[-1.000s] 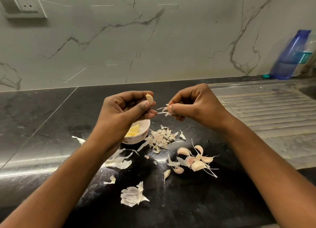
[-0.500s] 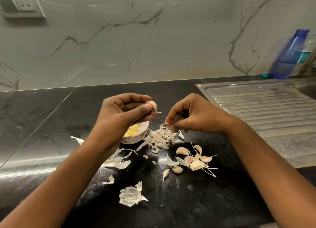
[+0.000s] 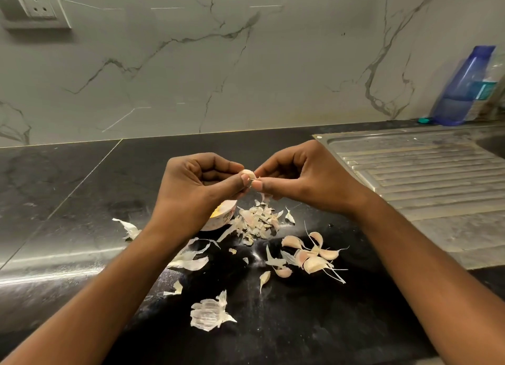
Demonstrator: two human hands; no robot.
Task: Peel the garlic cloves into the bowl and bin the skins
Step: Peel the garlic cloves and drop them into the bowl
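My left hand [image 3: 199, 187] pinches a pale garlic clove [image 3: 248, 172] between thumb and forefinger above the counter. My right hand [image 3: 303, 177] meets it from the right, its thumb and forefinger pinching the clove's tip. Below the left hand a small white bowl [image 3: 221, 219] with yellowish peeled cloves shows, mostly hidden by my wrist. A heap of skins [image 3: 257, 222] lies right of the bowl. Several unpeeled cloves [image 3: 308, 255] lie on the black counter further right.
Loose skin pieces [image 3: 210, 314] are scattered over the black counter [image 3: 82, 200] toward me and to the left. A steel sink drainboard [image 3: 420, 178] takes up the right. A blue bottle [image 3: 461, 88] stands at the back right against the marble wall.
My right hand dropped a strip of skin onto the heap, then rose back to the clove. My left hand kept hold of the clove throughout.
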